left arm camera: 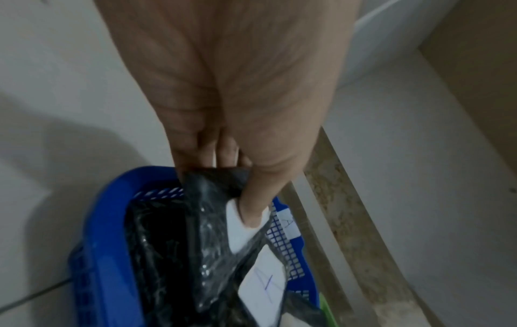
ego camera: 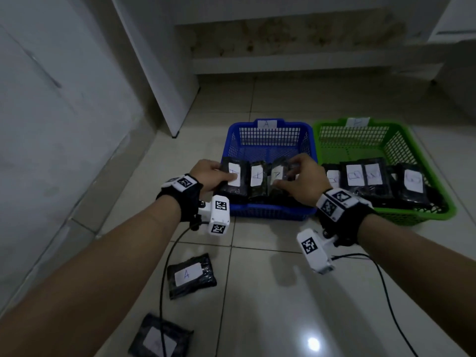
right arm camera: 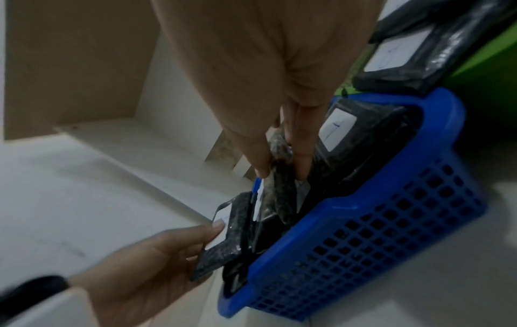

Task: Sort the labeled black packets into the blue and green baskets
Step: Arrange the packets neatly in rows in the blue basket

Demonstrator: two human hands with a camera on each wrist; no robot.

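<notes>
Head view: both hands in the blue basket (ego camera: 268,212). Left hand (ego camera: 210,173) pinches the leftmost packet (ego camera: 233,180); right hand (ego camera: 301,176) grasps the right one (ego camera: 279,176). Soft, crinkly, probably light; take them by the edges.

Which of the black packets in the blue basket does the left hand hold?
The left hand grips the leftmost packet in the blue basket, thumb on its white label. The right hand holds the rightmost packet.

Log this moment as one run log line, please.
left hand: grips packet in blue basket | right hand: pinches packet there | floor: A packet, one more | green basket: holds packets
</notes>
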